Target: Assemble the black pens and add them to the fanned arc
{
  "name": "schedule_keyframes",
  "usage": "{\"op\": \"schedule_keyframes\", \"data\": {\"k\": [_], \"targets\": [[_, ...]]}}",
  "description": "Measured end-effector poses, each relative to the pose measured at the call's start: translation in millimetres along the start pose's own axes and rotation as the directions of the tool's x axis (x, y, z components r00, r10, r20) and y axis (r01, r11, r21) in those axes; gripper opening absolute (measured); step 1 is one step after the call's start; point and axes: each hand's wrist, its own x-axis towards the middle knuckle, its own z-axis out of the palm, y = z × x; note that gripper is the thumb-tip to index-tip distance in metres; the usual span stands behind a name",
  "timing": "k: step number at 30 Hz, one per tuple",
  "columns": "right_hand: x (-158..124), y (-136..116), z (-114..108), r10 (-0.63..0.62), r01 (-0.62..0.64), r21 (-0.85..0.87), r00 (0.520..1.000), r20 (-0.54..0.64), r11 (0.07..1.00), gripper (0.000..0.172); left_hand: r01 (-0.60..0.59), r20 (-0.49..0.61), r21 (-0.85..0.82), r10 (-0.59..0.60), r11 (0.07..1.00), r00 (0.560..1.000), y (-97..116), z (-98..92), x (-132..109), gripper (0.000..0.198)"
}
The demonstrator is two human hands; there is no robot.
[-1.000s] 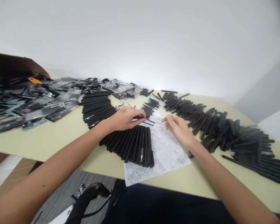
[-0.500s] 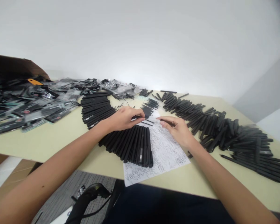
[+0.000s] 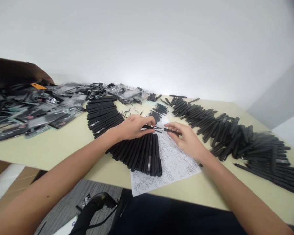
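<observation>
My left hand (image 3: 134, 127) is closed in a pinch on a slim black pen part (image 3: 150, 127), its thin end pointing right. Facing it, my right hand (image 3: 187, 138) grips a black pen barrel (image 3: 171, 131) between thumb and fingers. The two parts point at each other with their ends close; whether they touch I cannot tell. Both hands are above a sheet of scribbled paper (image 3: 178, 166). Below my left hand lies a fanned row of black pens (image 3: 142, 151), partly on the paper. Thin dark refills (image 3: 159, 112) lie just beyond the hands.
More black pens curve round at the left (image 3: 101, 116). A long heap of black pens (image 3: 235, 137) runs along the right. Plastic packets (image 3: 54, 104) pile up by a cardboard box (image 3: 19, 70) at far left. A white wall (image 3: 147, 42) stands behind the table (image 3: 105, 173).
The pen barrel in my right hand has turned to point left. My left hand has shifted slightly right with its slim part, bringing the two ends closer together.
</observation>
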Motion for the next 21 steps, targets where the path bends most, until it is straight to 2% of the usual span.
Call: {"op": "schedule_keyframes", "data": {"k": [5,7,16,21], "targets": [[-1,-1,5,-0.036,0.035,0.069,0.999,0.027,0.997,0.049,-0.054,-0.029,-0.026,0.053,0.998,0.998,3,7.5,0,0.029],[-2,-3,7,-0.035,0.033,0.097,0.999,0.022,0.995,0.053,-0.072,-0.04,-0.04,0.07,0.997,0.997,5,9.0,0,0.031],[-4,-15,14,-0.076,0.081,0.097,0.996,-0.052,0.992,0.055,-0.087,-0.072,-0.04,0.084,0.995,0.994,11,8.0,1,0.034],[-4,-16,14,-0.107,0.11,0.051,0.993,-0.059,0.993,0.044,-0.084,-0.085,-0.019,0.082,0.996,0.993,12,8.6,0,0.035]]}}
